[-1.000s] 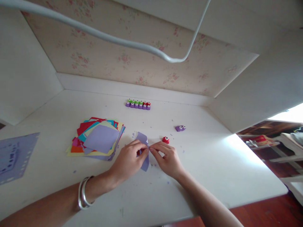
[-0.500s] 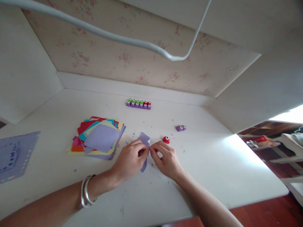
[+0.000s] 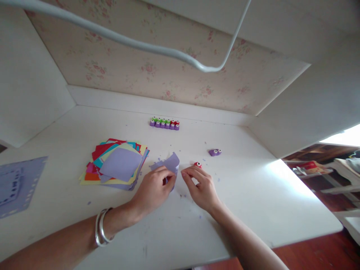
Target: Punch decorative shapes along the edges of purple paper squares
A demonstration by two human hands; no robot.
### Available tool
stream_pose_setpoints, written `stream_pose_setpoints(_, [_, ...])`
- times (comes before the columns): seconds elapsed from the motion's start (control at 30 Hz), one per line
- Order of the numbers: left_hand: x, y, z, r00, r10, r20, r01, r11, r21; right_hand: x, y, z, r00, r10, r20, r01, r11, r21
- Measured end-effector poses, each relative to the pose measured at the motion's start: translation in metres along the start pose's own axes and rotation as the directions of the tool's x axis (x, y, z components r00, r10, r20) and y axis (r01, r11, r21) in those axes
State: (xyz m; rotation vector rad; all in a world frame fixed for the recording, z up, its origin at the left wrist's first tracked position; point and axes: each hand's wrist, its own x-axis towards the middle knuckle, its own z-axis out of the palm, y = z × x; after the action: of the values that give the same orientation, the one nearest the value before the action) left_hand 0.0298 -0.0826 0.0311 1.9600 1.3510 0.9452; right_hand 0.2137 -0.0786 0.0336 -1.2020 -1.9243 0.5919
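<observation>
My left hand point(image 3: 154, 189) is closed on a purple paper sheet point(image 3: 172, 162), whose upper part rises behind the fingers and whose edge looks notched on the left. To its right, my right hand point(image 3: 201, 187) has thumb and forefinger drawn together; whether anything tiny is between them is hidden. A small gap parts the two hands. Just behind my right hand sits a red punch point(image 3: 198, 164), partly covered by the fingers. Left of my left hand lies a stack of coloured paper point(image 3: 122, 164), with a purple sheet on top.
Two purple punches point(image 3: 215, 152) lie at the right. A row of green, red and purple punches point(image 3: 164, 123) stands near the back wall. Punched purple sheets point(image 3: 22, 187) lie far left. Small paper bits dot the white table point(image 3: 253, 195). A white bar point(image 3: 157, 48) crosses above.
My hands have come slightly apart, the right one moving right. The purple sheet has turned in my left hand, with its upper part now swung up and its notched edge showing at the left.
</observation>
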Motion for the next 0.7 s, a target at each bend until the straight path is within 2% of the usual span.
stream_pose_setpoints(0.13, [-0.003, -0.002, 0.000, 0.996, 0.087, 0.009, -0.088, 0.989, 0.116, 0.007, 0.010, -0.017, 0.984, 0.038, -0.172, -0.047, 0.998, -0.047])
stream_pose_setpoints(0.27, [-0.005, -0.004, 0.002, 0.971, 0.211, 0.114, -0.232, 0.949, 0.212, 0.015, 0.036, -0.042, 0.927, 0.113, -0.357, -0.154, 0.984, -0.090])
stream_pose_setpoints(0.33, [-0.004, -0.007, 0.001, 0.958, 0.250, 0.138, -0.279, 0.926, 0.256, 0.017, 0.052, -0.053, 0.904, 0.154, -0.399, -0.215, 0.970, -0.113])
stream_pose_setpoints(0.4, [-0.001, -0.013, -0.003, 0.951, 0.279, 0.135, -0.308, 0.902, 0.302, 0.018, 0.067, -0.061, 0.906, 0.190, -0.379, -0.261, 0.954, -0.147])
stream_pose_setpoints(0.5, [0.003, -0.023, -0.008, 0.944, 0.296, 0.147, -0.329, 0.876, 0.353, 0.019, 0.082, -0.063, 0.928, 0.234, -0.289, -0.296, 0.936, -0.191])
stream_pose_setpoints(0.6, [0.002, -0.030, -0.011, 0.938, 0.286, 0.197, -0.342, 0.854, 0.391, 0.019, 0.088, -0.060, 0.954, 0.235, -0.188, -0.275, 0.933, -0.232])
stream_pose_setpoints(0.7, [-0.001, -0.030, -0.010, 0.936, 0.280, 0.213, -0.348, 0.830, 0.435, 0.020, 0.084, -0.057, 0.965, 0.191, -0.179, -0.229, 0.947, -0.223])
